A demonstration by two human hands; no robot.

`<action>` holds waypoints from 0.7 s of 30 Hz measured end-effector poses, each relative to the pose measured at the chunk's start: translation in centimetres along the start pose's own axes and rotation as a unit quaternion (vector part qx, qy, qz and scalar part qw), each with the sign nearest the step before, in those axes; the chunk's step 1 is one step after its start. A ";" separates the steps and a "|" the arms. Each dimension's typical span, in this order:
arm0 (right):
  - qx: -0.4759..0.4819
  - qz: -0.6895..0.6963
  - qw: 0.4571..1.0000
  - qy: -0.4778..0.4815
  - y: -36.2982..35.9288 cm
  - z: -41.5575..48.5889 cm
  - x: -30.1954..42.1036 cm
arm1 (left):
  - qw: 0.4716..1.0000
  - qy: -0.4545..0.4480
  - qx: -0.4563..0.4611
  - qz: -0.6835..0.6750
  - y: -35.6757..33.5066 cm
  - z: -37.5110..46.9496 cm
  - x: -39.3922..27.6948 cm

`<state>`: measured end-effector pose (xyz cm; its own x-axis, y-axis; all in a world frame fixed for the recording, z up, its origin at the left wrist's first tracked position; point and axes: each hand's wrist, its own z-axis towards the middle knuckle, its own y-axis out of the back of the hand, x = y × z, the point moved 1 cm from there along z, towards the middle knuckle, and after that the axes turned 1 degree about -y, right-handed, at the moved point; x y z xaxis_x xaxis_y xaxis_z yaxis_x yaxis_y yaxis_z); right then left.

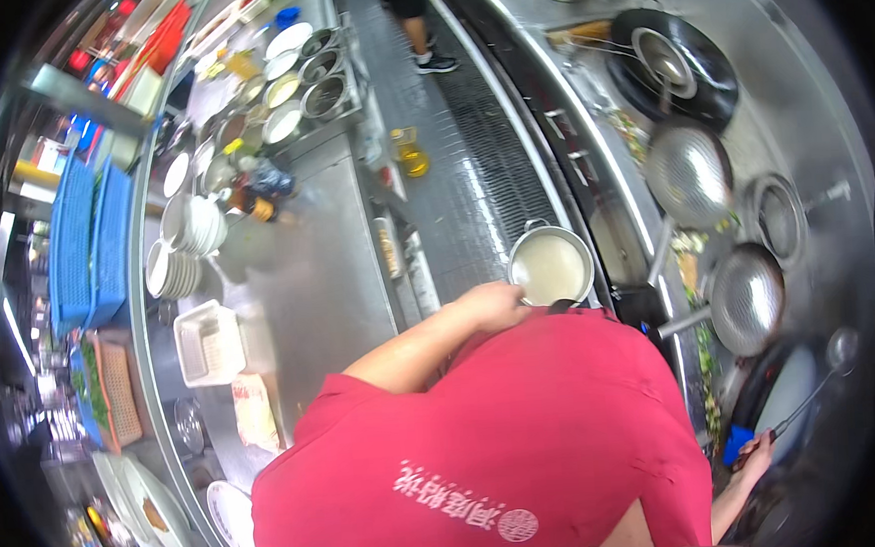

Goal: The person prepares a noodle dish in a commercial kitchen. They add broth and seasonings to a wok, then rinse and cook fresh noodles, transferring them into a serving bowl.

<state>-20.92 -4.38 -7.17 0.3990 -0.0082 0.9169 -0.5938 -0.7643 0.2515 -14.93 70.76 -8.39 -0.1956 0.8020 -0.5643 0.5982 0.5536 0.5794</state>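
My left hand (496, 306) is at the left rim of a round metal pot (588, 264) with pale, cloudy liquid in it. Its fingers look curled, but I cannot tell whether they grip the rim or only lie beside it. The pot has a loop handle on its far side, and my red shirt hides its near edge. Out to the right, my right hand (755, 458) holds a long-handled ladle (805, 404) by its dark grip. The ladle's bowl points away over the stove. Below it is a dark wok (749, 390) with a whitish content, and something blue (738, 441) at its edge.
On the stove to the right are hammered metal woks (690, 171), a strainer ring (776, 219) and food scraps. A steel counter (309, 259) on the left bears bowls, a white basket (209, 344) and several seasoning pots. An oil jug (411, 153) and another person's leg (417, 38) are ahead.
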 end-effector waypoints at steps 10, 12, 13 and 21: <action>0.299 -0.332 0.874 0.191 -39.1 -16.4 15.6 | 0.998 -0.033 -0.038 -0.044 10.8 5.1 13.2; 0.283 -0.444 0.754 0.392 -50.3 -19.8 16.9 | 0.995 -0.026 -0.070 -0.071 14.4 5.4 18.4; 0.309 -0.435 0.736 0.416 -55.8 -22.0 18.0 | 0.990 -0.021 -0.104 -0.090 15.9 5.1 21.3; 0.612 -0.475 0.503 0.382 -92.6 -45.5 33.0 | 0.938 0.172 -0.177 -0.245 24.2 0.4 41.9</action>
<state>15.44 95.42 13.89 -0.5671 0.6293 0.5313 0.6734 -0.0172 0.7391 -8.34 117.65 -18.30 -0.6558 0.4231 -0.6253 0.0878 0.8653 0.4934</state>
